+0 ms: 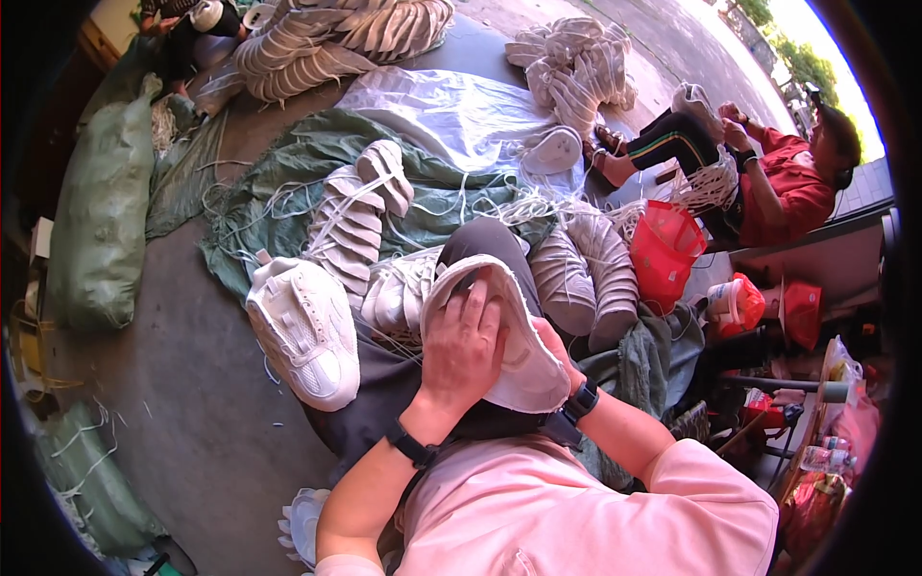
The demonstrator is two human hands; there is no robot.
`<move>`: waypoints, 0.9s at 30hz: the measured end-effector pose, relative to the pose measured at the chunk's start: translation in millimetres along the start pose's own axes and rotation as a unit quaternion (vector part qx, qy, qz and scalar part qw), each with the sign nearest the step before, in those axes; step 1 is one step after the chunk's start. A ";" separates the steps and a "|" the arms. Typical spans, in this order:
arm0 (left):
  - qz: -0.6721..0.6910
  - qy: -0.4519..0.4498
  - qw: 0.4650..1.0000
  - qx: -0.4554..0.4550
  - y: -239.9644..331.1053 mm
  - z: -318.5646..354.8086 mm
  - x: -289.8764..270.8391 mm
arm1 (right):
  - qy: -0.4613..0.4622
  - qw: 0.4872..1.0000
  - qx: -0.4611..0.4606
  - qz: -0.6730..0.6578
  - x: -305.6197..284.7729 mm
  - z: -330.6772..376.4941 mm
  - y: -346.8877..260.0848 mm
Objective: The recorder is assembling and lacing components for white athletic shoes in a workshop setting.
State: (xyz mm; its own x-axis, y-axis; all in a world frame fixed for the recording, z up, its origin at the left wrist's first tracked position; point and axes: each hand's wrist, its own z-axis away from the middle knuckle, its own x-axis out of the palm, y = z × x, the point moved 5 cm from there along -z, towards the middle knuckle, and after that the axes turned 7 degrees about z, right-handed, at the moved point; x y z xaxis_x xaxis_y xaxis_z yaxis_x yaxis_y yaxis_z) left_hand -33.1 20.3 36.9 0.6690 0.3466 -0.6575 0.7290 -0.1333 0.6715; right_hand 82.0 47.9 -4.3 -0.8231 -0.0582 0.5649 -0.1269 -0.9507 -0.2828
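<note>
On my lap lies a white shoe upper (536,376), its hollow underside turned up. My left hand (463,344) lies over its left part, fingers together and reaching into the hollow, with the fingertips partly hidden. From the right side, my right hand (559,351) grips the edge; most of its fingers are behind the upper. Another white shoe upper (305,331), with lace holes and stitched panels, rests by my left knee. Just beyond my hands sits a bundle of pale uppers (389,293) tied with white cord.
Stacked uppers (346,226) lie on a green sheet (269,168) ahead, with more bundles (591,264) right of my knee. A red bag (665,252) stands beside them. Full green sacks (104,206) line the left. A person in red (792,182) sits at the far right, handling an upper.
</note>
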 end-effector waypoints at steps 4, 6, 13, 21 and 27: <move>0.005 -0.032 0.999 0.010 2.6 -6.5 2.7 | -0.099 0.994 -0.014 -0.036 -31.1 -16.2 4.6; 0.010 -0.047 0.999 0.002 1.6 -9.2 2.8 | -0.110 0.994 -0.015 -0.022 -31.7 -17.8 4.6; -0.002 -0.087 0.996 -0.025 -1.7 -11.6 3.5 | -0.153 0.987 -0.011 -0.048 -19.5 -8.9 2.8; -0.006 -0.027 0.999 0.027 2.6 -7.5 0.0 | -0.143 0.989 -0.027 -0.035 -14.8 -8.0 2.0; -0.018 -0.077 0.997 -0.006 -0.2 -10.7 4.1 | -0.060 0.998 -0.016 -0.027 -26.3 -13.1 3.8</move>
State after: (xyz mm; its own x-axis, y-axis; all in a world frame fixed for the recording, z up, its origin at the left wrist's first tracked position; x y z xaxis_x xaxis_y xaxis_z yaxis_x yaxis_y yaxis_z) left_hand -32.0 31.7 37.7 0.6571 0.2045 -0.7256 0.7521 -0.1122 0.6495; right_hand 95.9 49.8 -30.4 -0.7428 -0.0442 0.6681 -0.1894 -0.9432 -0.2730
